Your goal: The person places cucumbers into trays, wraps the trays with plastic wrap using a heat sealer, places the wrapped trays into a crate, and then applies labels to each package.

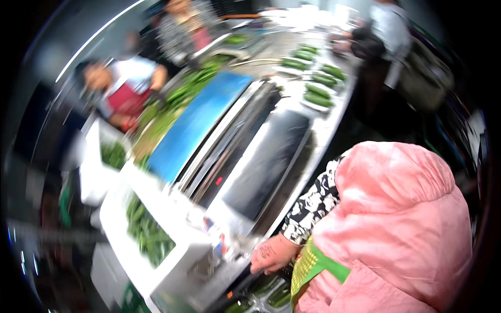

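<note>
My right hand (274, 254), in a black-and-white patterned cuff, hangs low at the near end of the worktable. Its back faces up with ink marks on it. The fingers are blurred and partly turned under, so I cannot tell whether they hold anything. Just below it lie dark trays of green vegetables (269, 289) with a shine like clear film. Nearest on its left is a small heap of crumpled white, red and blue wrapping (222, 245). Beyond stands a wrapping machine with a dark shiny plate (266, 161). My left hand is out of view.
White foam boxes (146, 182) of green vegetables stand left. A blue panel (201, 122) tops the machine. White trays of long green vegetables (318, 96) line the far right side. Two co-workers (128, 86) work far left; another person (386, 31) stands far right.
</note>
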Available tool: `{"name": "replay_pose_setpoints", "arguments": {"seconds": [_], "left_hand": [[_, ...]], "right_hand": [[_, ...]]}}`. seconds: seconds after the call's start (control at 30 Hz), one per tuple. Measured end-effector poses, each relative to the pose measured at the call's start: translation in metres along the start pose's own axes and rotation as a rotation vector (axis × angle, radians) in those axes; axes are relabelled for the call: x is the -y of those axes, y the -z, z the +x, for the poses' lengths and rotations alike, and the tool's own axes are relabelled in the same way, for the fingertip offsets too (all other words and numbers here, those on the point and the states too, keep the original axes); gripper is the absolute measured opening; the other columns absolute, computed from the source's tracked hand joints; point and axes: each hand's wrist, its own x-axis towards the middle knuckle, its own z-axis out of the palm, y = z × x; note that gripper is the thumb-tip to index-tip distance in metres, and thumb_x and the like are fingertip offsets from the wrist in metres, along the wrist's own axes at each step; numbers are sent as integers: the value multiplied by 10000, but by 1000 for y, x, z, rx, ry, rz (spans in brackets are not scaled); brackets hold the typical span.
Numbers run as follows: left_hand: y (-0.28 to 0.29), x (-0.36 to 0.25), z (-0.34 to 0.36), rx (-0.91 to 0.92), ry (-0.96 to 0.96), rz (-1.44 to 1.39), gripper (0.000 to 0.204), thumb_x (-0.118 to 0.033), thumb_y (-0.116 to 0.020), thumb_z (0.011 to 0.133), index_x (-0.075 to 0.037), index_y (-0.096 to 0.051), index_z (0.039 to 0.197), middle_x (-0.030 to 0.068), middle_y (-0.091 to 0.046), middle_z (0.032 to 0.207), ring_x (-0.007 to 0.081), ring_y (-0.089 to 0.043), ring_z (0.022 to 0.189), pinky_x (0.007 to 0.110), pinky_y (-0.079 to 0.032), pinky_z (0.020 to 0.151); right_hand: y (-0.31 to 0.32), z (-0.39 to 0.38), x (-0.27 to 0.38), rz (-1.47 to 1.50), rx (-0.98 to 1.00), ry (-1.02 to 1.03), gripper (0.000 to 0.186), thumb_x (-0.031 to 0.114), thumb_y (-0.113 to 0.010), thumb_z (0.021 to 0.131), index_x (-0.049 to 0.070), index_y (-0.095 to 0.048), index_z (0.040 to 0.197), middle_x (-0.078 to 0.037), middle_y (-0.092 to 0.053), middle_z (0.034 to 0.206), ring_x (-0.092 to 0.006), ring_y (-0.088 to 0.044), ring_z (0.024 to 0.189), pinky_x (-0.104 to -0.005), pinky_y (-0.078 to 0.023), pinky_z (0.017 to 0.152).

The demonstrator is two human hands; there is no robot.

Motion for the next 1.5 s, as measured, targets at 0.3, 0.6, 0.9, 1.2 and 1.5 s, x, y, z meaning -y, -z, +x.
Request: {"name": "replay_pose_setpoints", "arguments": {"seconds": [0.3,0.6,0.9,1.2,1.5], "left_hand": [[86,-284,147,-440,-237,-791,337,-218,-478,1029,39,-546,1236,222,-605,1147,355,-594,1041,417,-453,946],[86,-675,58,957,-907,-1221,368,-182,-463,1013,54,-501,1292,171,-582,1174,252,-566,1071,348,-472,941],[-114,-883,-42,1140,-1242,-504,713,-547,-595,886,138,-623,1082,335,-635,1045,419,-629,962,433,-488,861],[-121,-876,-89,1134,-1254,-440,714,-625,-631,809,38,-666,1071,279,-660,1016,408,-634,991,432,-482,908],[-105,-854,-81,1117,-1130,-537,690,-584,-666,771,56,-599,1022,288,-668,933,425,-652,924,456,-505,839]], "right_hand": [[201,-223,53,186,-1135,-998,326,59,-557,902,27,-559,1226,-77,-653,1021,-140,-629,786,-284,-525,689],[280,-461,30,1094,-1984,-695,270,212,-574,966,127,-419,762,-9,-468,726,-139,-481,635,-289,-411,570],[298,-456,2,907,-1871,-984,286,261,-616,957,73,-427,853,12,-400,633,-80,-381,517,-265,-310,459],[301,-451,-20,822,-1944,-1138,440,416,-685,898,20,-499,950,45,-438,629,-70,-373,515,-269,-318,453],[288,-427,-35,412,-1931,-1249,397,411,-489,1014,27,-576,957,-8,-564,815,-107,-502,673,-288,-415,535]]}}
